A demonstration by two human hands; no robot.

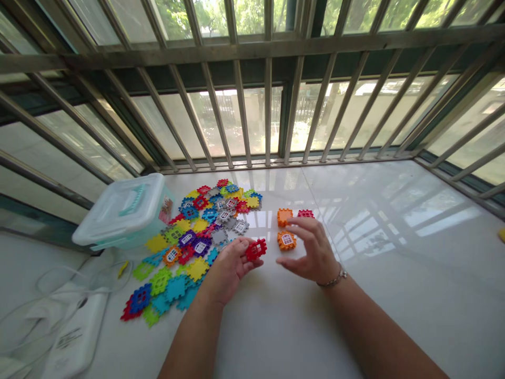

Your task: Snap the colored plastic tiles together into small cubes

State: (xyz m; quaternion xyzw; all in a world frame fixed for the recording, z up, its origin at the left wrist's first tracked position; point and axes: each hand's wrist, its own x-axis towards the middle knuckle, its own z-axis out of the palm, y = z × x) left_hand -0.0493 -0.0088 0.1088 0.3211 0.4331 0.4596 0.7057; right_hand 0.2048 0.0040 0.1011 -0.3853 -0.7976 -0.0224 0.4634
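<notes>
Holding a red plastic waffle tile [256,249] in the fingers [249,261] of the left hand [229,268], and spreading the right hand [311,250] wide just above an orange tile [286,240], beside a second orange tile [284,217] and another red tile [305,213] at twelve o'clock on the glossy white desk [394,316]. Risking a skid, with hard, notched plastic sliding easily across polished surface (those window-grid cutouts offering little grip), and risking a stray knuckle nudging the jumbled heap of tiles [205,221] at eleven o'clock, lying beside the pale lidded plastic box [122,210] at ten o'clock.
</notes>
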